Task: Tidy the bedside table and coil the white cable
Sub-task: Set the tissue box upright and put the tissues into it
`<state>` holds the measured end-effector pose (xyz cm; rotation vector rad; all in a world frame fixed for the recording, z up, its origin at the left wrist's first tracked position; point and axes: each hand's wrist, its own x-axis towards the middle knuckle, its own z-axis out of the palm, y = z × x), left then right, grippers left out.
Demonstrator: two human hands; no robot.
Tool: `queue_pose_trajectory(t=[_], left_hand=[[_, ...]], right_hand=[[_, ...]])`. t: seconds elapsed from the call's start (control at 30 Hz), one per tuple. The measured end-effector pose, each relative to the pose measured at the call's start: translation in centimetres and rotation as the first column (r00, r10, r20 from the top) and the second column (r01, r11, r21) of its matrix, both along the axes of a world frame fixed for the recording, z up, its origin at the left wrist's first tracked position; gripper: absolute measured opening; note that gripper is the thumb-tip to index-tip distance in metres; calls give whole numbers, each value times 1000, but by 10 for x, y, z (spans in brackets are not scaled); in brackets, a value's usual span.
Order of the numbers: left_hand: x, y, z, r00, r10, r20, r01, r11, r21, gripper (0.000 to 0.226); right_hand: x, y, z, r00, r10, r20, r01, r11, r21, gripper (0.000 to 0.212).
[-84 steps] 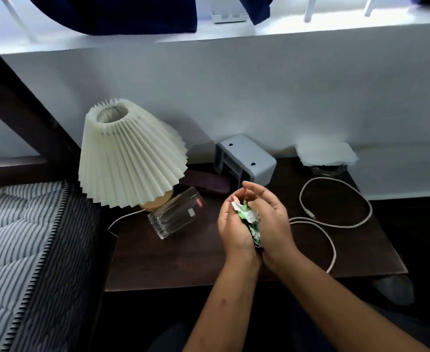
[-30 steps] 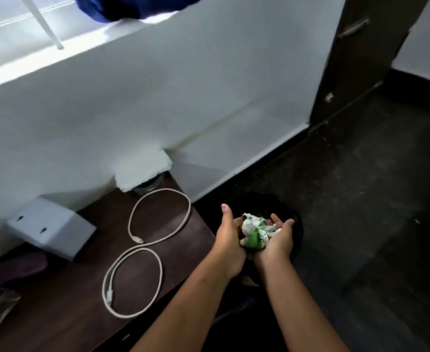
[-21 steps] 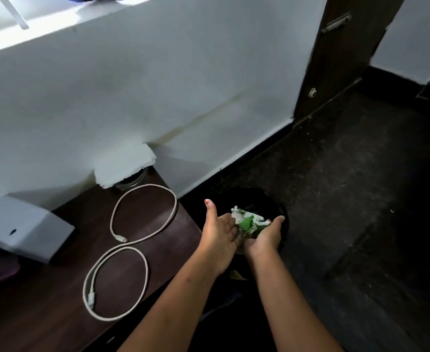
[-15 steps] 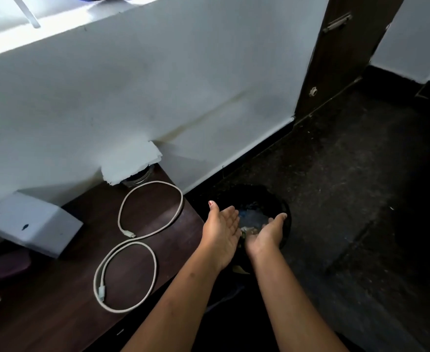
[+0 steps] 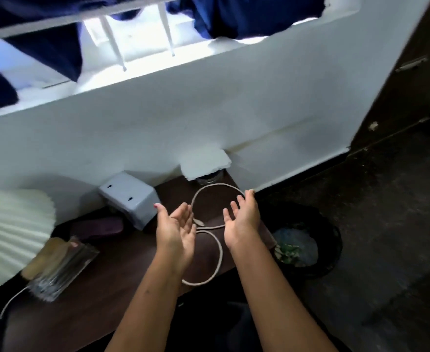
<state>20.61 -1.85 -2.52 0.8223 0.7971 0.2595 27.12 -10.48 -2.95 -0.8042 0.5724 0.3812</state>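
Note:
The white cable [image 5: 219, 252] lies in a loose figure-eight on the dark wooden bedside table [image 5: 112, 295]. My left hand [image 5: 177, 231] and my right hand [image 5: 242, 219] hover above it, palms facing each other, fingers apart, holding nothing. The cable's upper loop shows between and behind the hands; its connector end lies just under my left fingers. Crumpled green-and-white wrappers [image 5: 289, 251] lie inside the black bin [image 5: 333, 240] on the floor right of the table.
A pleated cream lamp [image 5: 10, 232] stands at the left, with a drinking glass [image 5: 61, 268] on its side beside it. A grey-white box [image 5: 130, 199], a purple object [image 5: 97, 227] and a small jar under white paper [image 5: 205, 163] sit along the wall.
The wrappers that both hands held have dropped into the bin. My empty hands have lifted back over the table, and the view has swung left, bringing the lamp and glass back in.

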Motion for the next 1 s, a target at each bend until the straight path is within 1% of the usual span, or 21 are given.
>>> queue_pose_trajectory(t=[0.07, 0.13, 0.17, 0.2, 0.23, 0.3, 0.33, 0.4, 0.47, 0.53, 0.67, 0.77, 0.83, 0.9, 1.0], left_hand=[[-22, 27, 5, 997, 73, 21, -73, 997, 0, 80], [-41, 48, 6, 991, 129, 27, -129, 992, 0, 80], [-50, 59, 5, 986, 162, 30, -162, 987, -1, 81], [-58, 67, 3, 981, 190, 31, -190, 982, -3, 80], [-65, 76, 1, 977, 212, 33, -212, 977, -9, 80], [-72, 89, -3, 972, 229, 42, -229, 973, -14, 80], [-74, 95, -5, 971, 232, 50, -232, 973, -14, 80], [-75, 104, -11, 973, 223, 63, -223, 975, 3, 79], [-75, 109, -17, 977, 203, 64, -205, 978, 28, 78], [-75, 114, -25, 980, 189, 54, -192, 980, 47, 76], [-70, 125, -27, 985, 159, 64, -165, 981, 101, 73], [-69, 135, -27, 986, 159, 47, -165, 970, 179, 69], [-74, 138, -28, 986, 168, 10, -167, 965, 200, 67], [-78, 141, -29, 986, 165, -18, -156, 958, 242, 64], [-82, 143, -26, 988, 149, -49, -129, 950, 286, 59]], right_hand=[[-16, 28, 7, 991, 117, 59, -115, 993, -30, 39], [-30, 54, 2, 955, 262, 136, -245, 961, -125, 38], [-37, 68, -4, 923, 342, 180, -306, 931, -198, 41], [-42, 81, -10, 878, 423, 223, -350, 886, -305, 47], [-46, 93, -16, 817, 513, 263, -368, 816, -447, 55], [-51, 110, -25, 667, 680, 305, -313, 627, -714, 74], [-52, 118, -28, 589, 748, 306, -263, 535, -803, 83], [-51, 129, -35, 459, 843, 281, -170, 394, -903, 97], [-45, 139, -41, 372, 894, 251, -78, 300, -951, 102], [-38, 151, -49, 336, 911, 239, -15, 259, -966, 104], [-26, 164, -65, 309, 916, 256, 15, 265, -964, 100], [-22, 167, -69, 295, 898, 326, 16, 336, -942, 97], [-19, 168, -67, 317, 870, 377, 29, 389, -921, 93], [-15, 167, -63, 358, 816, 454, 43, 471, -881, 85], [-7, 163, -52, 458, 713, 531, 6, 595, -804, 75]])
